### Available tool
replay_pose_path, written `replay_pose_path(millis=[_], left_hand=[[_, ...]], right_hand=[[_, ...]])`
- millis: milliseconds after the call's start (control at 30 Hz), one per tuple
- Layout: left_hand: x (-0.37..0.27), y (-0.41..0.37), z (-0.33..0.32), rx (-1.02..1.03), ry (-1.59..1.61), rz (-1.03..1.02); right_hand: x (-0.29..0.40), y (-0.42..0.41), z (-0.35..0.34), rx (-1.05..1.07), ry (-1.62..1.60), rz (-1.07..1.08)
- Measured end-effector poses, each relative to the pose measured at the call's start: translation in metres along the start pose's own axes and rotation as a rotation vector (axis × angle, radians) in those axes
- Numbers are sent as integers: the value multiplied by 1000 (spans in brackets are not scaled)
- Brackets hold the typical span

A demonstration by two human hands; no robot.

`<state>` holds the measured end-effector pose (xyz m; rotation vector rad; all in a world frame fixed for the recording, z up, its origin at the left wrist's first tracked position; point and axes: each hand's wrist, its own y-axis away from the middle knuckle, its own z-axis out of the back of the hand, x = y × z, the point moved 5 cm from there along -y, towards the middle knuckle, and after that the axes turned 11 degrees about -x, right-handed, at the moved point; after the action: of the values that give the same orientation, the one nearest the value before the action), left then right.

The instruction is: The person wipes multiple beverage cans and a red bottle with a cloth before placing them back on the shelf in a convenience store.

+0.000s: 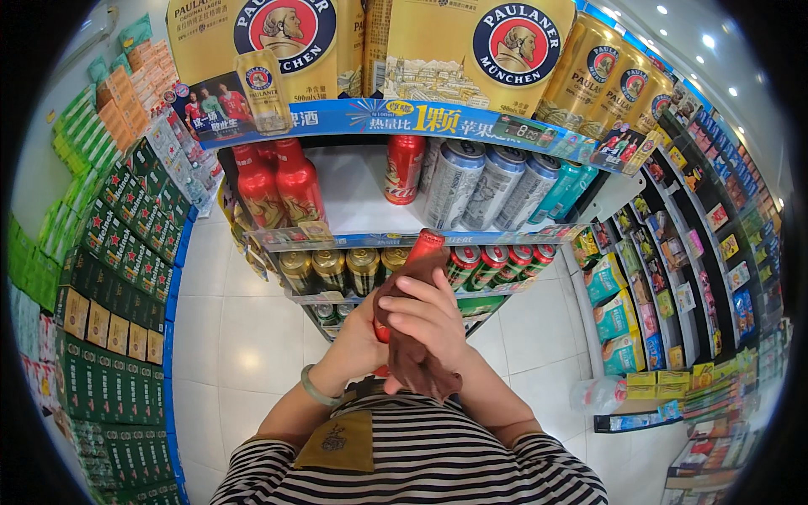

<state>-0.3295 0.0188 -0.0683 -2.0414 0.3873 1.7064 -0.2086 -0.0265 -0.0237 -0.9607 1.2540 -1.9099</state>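
A red bottle (426, 245) is held upright-tilted before my body, its capped neck pointing towards the shelf. My left hand (358, 338) grips its lower part; a pale bangle is on that wrist. A brown cloth (407, 356) is wrapped partly around the bottle, and my right hand (426, 312) presses it on with spread fingers. Ahead, on the white shelf (353, 183), stand similar red bottles (297, 183) at the left, a red can (404, 169) in the middle, and silver-blue cans (454, 183) with teal cans (557, 192) at the right.
Gold beer cartons (467, 50) and gold cans (587, 69) stand above. Gold cans (328, 271) and red-topped green cans (464, 265) line the shelf below. Green beer cartons (126, 221) are stacked left. Snack shelves (675, 252) rise right, with a clear plastic container (596, 396) near the tiled floor (252, 353).
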Motion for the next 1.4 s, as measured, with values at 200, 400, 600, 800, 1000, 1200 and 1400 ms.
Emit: replay_pose_path(millis=[200,400,600,800,1000,1200,1400], left_hand=[[13,-1,4,54,402,3],[16,-11,13,-166,357,-138],[10,-20,22,-190,391,-141],[5,-29,17,-118,328,-196],[9,-28,17,-394,21,-452],[-16,-19,14,-288,110,-217],[-40,-40,15,-351,76,-528]], right_hand=[[-2,17,-18,-319,-421,-364],[-17,15,-44,-374,-1111,-1192],[-8,38,-44,-144,-880,-1009],[-18,28,-29,-15,-743,-952],[-22,27,-26,-202,-548,-744],[-31,22,-46,-372,-1172,-1562],[-33,11,-37,-270,-964,-992]])
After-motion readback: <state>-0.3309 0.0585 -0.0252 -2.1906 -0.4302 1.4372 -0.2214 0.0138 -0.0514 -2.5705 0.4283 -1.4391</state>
